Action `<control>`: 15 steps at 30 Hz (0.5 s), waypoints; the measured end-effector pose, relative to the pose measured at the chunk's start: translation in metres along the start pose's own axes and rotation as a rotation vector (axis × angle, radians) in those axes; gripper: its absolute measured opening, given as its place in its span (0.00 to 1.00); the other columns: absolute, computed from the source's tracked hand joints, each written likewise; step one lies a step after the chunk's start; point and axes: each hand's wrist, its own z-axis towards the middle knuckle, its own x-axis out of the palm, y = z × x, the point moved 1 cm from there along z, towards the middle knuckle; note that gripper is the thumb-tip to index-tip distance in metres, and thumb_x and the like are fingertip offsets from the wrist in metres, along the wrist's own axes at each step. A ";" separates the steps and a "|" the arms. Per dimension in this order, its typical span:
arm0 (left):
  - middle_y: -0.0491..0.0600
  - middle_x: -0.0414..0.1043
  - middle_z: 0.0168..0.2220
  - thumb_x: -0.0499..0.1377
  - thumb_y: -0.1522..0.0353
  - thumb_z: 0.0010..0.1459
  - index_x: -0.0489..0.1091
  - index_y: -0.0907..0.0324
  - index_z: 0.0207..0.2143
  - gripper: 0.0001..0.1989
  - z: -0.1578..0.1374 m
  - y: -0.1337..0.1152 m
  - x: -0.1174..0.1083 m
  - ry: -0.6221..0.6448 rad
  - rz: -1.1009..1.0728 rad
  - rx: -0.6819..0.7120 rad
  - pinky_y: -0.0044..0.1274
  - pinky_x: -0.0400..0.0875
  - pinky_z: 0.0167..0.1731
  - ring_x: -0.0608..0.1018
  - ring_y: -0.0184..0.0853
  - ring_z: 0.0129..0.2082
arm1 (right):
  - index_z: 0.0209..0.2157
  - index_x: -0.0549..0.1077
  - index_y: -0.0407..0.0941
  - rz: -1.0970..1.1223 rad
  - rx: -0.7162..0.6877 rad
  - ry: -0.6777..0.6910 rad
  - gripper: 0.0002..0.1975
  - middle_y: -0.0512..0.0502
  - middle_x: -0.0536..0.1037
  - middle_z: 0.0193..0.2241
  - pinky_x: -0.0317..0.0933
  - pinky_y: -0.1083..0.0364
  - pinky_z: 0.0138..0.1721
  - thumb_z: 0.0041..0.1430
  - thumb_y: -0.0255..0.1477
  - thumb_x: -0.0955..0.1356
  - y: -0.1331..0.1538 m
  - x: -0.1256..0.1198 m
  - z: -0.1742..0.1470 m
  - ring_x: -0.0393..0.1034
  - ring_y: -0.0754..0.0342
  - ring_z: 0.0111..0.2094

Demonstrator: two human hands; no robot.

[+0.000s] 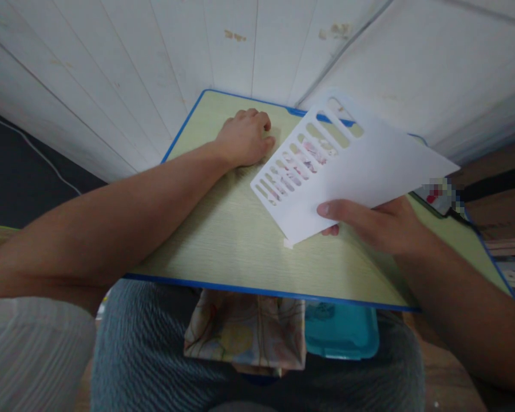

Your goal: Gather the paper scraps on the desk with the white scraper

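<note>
My right hand (369,223) grips a white slotted panel (356,177) by its near edge, thumb on top and fingertips underneath. The panel is tilted above the table, with a row of long rounded slots along its left side. Something with a pink and red pattern (311,151) shows through the slots; I cannot make out what it is. My left hand (246,137) rests on the tabletop just left of the panel, fingers loosely curled and thumb apart, with nothing visible in it.
The pale green table (223,240) has a blue edge and stands against a white plank wall (175,51). Beneath its front edge are a patterned fabric box (249,332) and a turquoise tray (347,332). A dark flat device (429,203) lies at the right, beside cardboard boxes (498,200).
</note>
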 end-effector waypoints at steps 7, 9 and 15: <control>0.52 0.76 0.69 0.53 0.54 0.73 0.76 0.49 0.65 0.25 -0.006 -0.014 -0.007 -0.019 0.006 -0.078 0.47 0.67 0.72 0.72 0.50 0.66 | 0.21 0.74 0.51 -0.035 -0.068 -0.159 0.17 0.49 0.79 0.20 0.70 0.50 0.22 0.60 0.33 0.79 -0.005 -0.006 0.000 0.73 0.49 0.20; 0.56 0.76 0.70 0.54 0.56 0.74 0.76 0.53 0.67 0.26 -0.006 -0.014 -0.007 -0.025 0.036 -0.087 0.47 0.68 0.71 0.73 0.51 0.67 | 0.21 0.74 0.51 -0.053 -0.072 -0.148 0.18 0.49 0.79 0.20 0.70 0.51 0.22 0.62 0.33 0.78 -0.005 -0.005 0.000 0.73 0.49 0.20; 0.61 0.78 0.68 0.58 0.60 0.74 0.79 0.56 0.64 0.22 -0.003 -0.011 -0.003 -0.068 0.062 -0.051 0.49 0.73 0.69 0.75 0.58 0.70 | 0.21 0.73 0.51 -0.098 -0.165 -0.179 0.17 0.51 0.78 0.19 0.67 0.52 0.23 0.60 0.30 0.78 -0.003 -0.005 0.001 0.71 0.51 0.20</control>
